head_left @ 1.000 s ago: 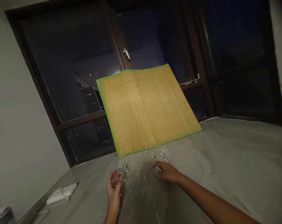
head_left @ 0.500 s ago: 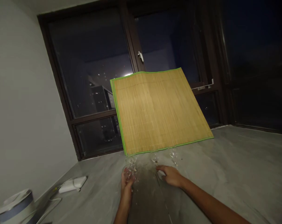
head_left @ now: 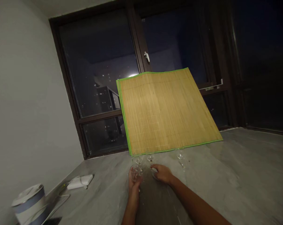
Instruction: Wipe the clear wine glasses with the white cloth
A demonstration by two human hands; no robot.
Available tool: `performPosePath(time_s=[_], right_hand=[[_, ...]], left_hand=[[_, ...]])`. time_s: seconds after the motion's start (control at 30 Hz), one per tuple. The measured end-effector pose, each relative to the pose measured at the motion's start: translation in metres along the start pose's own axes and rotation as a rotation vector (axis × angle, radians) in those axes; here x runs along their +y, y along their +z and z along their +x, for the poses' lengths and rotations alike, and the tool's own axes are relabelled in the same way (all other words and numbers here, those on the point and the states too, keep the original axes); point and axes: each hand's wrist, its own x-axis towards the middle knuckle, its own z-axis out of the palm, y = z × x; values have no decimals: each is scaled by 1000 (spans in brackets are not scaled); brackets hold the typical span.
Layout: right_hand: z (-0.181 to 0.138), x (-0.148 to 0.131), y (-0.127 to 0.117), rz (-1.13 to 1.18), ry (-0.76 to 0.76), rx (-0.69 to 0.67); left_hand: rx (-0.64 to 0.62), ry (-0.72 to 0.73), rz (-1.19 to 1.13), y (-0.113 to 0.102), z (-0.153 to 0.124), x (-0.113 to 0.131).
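Stemmed glasses (head_left: 180,156), clear, on grey desk (head_left: 216,175) before bamboo mat (head_left: 171,109). Handling judged part-done: two stand free, one right and one rear left; two in hand, yet to be let go. Left hand (head_left: 133,181): fingers curled round one glass (head_left: 138,171), forearm pointing forward. Right hand (head_left: 163,173): angled inward, pinching another glass (head_left: 150,157) low; exact contact blurred.

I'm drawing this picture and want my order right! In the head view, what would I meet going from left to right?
Tub → white block → left hand → right hand → far-right glass.
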Motion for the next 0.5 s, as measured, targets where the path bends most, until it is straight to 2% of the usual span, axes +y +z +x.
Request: performPosePath(time_s=[0.13,0.27,0.37,0.43,0.5], right_hand=[[4,-10,10,25,-9,25],[-13,-15,9,44,-28,82],[-35,-12,-4,-48,158,154],[-50,-5,-20,-129,320,182],[-63,7,-39,-155,415,196]], left_hand=[[12,-34,-57,-2,7,-10],[-2,-110,-79,-4,17,-12],[17,-110,-79,-5,17,-11],[24,-114,-64,-4,12,-8],[17,-89,-38,-4,4,-3]])
